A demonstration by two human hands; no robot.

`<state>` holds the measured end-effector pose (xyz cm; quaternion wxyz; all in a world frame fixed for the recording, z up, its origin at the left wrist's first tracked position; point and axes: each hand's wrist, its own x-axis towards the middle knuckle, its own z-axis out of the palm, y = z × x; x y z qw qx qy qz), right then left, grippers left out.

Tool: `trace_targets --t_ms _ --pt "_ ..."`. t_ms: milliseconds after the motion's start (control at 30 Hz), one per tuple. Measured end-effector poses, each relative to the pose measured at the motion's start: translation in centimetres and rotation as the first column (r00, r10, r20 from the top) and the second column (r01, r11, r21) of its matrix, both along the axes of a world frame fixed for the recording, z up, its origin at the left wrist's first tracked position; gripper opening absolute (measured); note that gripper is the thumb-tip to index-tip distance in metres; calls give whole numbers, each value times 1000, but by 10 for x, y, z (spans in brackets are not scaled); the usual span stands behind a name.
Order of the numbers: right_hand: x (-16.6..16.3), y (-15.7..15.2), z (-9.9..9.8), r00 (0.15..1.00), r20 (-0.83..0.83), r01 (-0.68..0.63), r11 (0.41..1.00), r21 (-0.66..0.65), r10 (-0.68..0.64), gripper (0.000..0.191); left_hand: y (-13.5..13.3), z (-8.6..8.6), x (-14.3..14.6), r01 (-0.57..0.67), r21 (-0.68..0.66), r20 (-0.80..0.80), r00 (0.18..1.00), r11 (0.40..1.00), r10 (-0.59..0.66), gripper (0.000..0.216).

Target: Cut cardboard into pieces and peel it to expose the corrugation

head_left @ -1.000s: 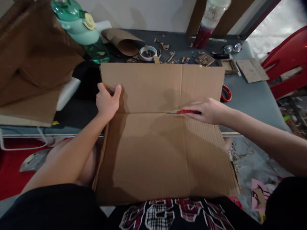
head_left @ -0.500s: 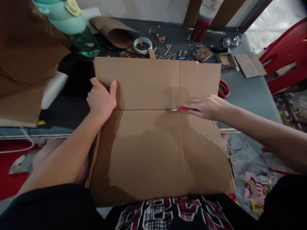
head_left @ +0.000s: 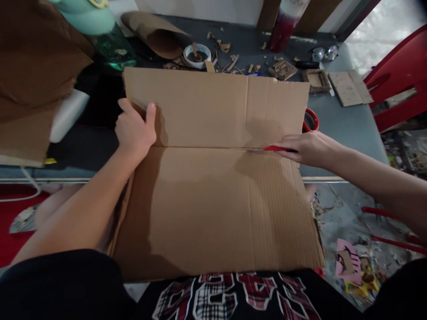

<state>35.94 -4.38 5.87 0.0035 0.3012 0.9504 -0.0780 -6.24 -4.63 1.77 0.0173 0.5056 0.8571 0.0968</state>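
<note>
A large cardboard sheet [head_left: 200, 200] lies across my lap and the table edge, with a straight line running left to right over its upper part. My left hand [head_left: 136, 129] grips the sheet's left edge, thumb on top and some fingers hidden beneath. In my right hand [head_left: 308, 146] is a red-handled utility knife [head_left: 278, 148], held low and nearly flat. Its thin blade points left along the line, right of the vertical crease. Whether the blade passes fully through the board cannot be seen.
Behind the sheet, the grey table [head_left: 347, 129] carries a green bottle [head_left: 115, 46], a rolled brown tube [head_left: 153, 35], a white tape roll [head_left: 197, 55], cardboard scraps and a red tumbler [head_left: 287, 26]. Red-handled scissors [head_left: 312, 120] lie partly under the right edge. A red chair [head_left: 400, 80] stands right.
My right hand has drawn the knife to the right along the line, past the vertical crease. My left hand keeps its grip on the edge. The view has shifted slightly.
</note>
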Motion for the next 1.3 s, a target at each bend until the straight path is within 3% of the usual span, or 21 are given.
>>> trace_targets --t_ms 367,633,867,1133,1233,1300 --pt "61 9 -6 990 -97 98 995 -31 -101 32 0 2 3 -2 0 -33 999 1000 2 50" --pt "109 16 0 972 -97 205 974 -91 -214 32 0 -5 -1 7 46 -27 1000 999 -6 51" --pt "142 1 4 958 76 279 960 -5 -278 41 -2 0 2 1 42 -9 1000 999 -1 53" --pt "154 -7 -8 950 -19 311 950 18 -310 44 -1 -3 0 -8 84 34 999 996 5 52" --pt "146 -25 -9 907 -140 402 915 11 -397 40 -3 -6 -4 -10 142 88 996 990 -3 52" --pt "140 -45 -11 803 -244 566 824 29 -543 39 -4 -8 -9 -21 193 139 990 981 -6 50"
